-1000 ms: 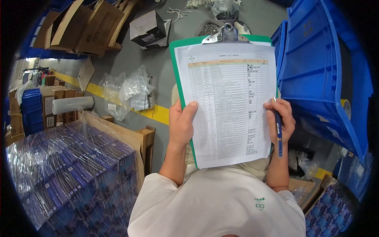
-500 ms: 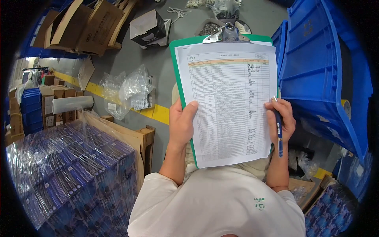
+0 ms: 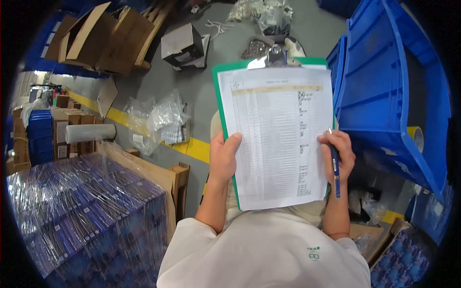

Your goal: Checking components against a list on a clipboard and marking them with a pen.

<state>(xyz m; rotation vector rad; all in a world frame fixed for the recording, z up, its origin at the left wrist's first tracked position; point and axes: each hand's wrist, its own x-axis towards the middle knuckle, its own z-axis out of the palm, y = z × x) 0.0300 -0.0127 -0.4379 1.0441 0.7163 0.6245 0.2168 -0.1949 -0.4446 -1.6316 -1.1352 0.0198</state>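
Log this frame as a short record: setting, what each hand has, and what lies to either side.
Setting: warehouse floor with a yellow line
Left hand: grips the left edge of a green clipboard carrying a printed sheet
Right hand: holds a blue pen at the sheet's right edge
Left side: wrapped stack of purple boxes, cardboard
Right side: blue crates

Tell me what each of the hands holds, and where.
Left hand grips the green clipboard at its left edge, thumb on the paper. Right hand holds a blue pen near its tip.
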